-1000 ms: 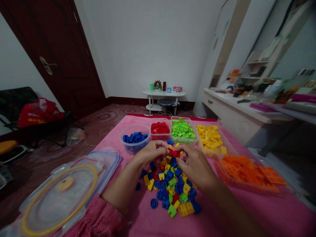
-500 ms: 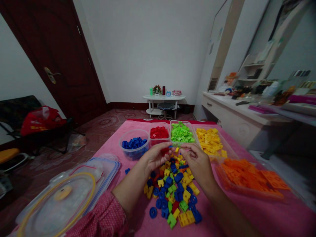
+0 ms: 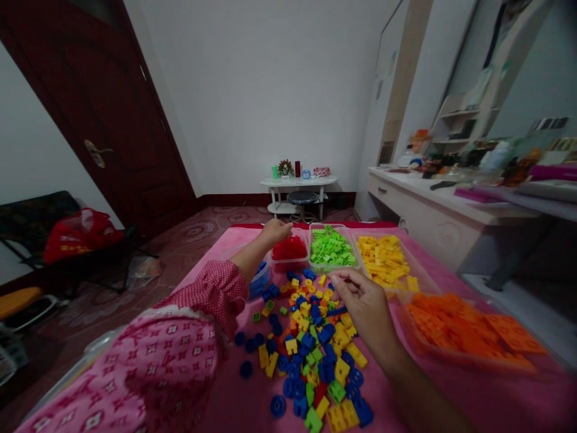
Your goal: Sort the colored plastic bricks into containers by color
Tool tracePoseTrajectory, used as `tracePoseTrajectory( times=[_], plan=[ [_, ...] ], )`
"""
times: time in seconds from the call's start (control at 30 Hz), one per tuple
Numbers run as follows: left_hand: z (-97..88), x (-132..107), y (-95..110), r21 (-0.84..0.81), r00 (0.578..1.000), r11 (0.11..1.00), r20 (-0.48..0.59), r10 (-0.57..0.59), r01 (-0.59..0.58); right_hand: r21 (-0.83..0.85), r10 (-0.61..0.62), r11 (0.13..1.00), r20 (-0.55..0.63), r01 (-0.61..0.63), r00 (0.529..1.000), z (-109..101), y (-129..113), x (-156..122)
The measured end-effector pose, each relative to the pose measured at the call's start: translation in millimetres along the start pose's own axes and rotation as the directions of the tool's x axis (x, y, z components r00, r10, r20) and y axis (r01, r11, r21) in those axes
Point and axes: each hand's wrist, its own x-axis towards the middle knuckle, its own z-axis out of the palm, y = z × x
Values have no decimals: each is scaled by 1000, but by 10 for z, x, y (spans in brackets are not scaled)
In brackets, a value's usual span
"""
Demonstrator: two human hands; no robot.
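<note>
My left hand (image 3: 276,231) reaches over the clear box of red bricks (image 3: 289,247), fingers drawn together at its far left edge; anything in them is hidden. My right hand (image 3: 362,296) hovers above the right side of a mixed pile of toy building bricks (image 3: 311,337), thumb and forefinger pinched; what they grip, if anything, is too small to tell. The pile holds blue, yellow, green and a few red pieces, with blue wheels along its left and front. My left sleeve partly covers the round tub of blue bricks (image 3: 260,279).
Behind the pile stand a box of green bricks (image 3: 332,246) and a box of yellow bricks (image 3: 384,260). An orange-brick box (image 3: 451,331) is at the right. Clear lids (image 3: 81,367) lie at left. Further back are a stool (image 3: 302,197) and a white table (image 3: 297,181).
My left hand has moved away from my right hand, forward and left to the red box. My right hand stays near its place. More of the pile's left side shows.
</note>
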Motion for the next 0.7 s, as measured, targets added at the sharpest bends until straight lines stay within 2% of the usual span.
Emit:
tracePoseTrajectory(
  times=[0.13, 0.23, 0.4, 0.53, 0.7],
  plan=[
    [2, 167, -105, 163, 978, 984, 181, -101, 72, -4, 15, 1000, -8, -15, 1000, -60, -3, 28],
    [42, 303, -173, 249, 967, 968, 242, -80, 18, -20, 16, 1000, -19, -16, 1000, -100, -12, 51],
    [130, 482, -247, 352, 975, 924, 207, 79, -150, 5, 21, 1000, -21, -20, 1000, -116, -9, 74],
    [217, 546, -278, 432, 955, 860, 226, 190, -273, 15, 39, 999, -16, -39, 999, -106, -20, 72],
    [321, 522, -333, 535, 948, 782, 173, 269, -319, 19, 44, 999, -30, -44, 999, -87, -29, 60]
  ],
)
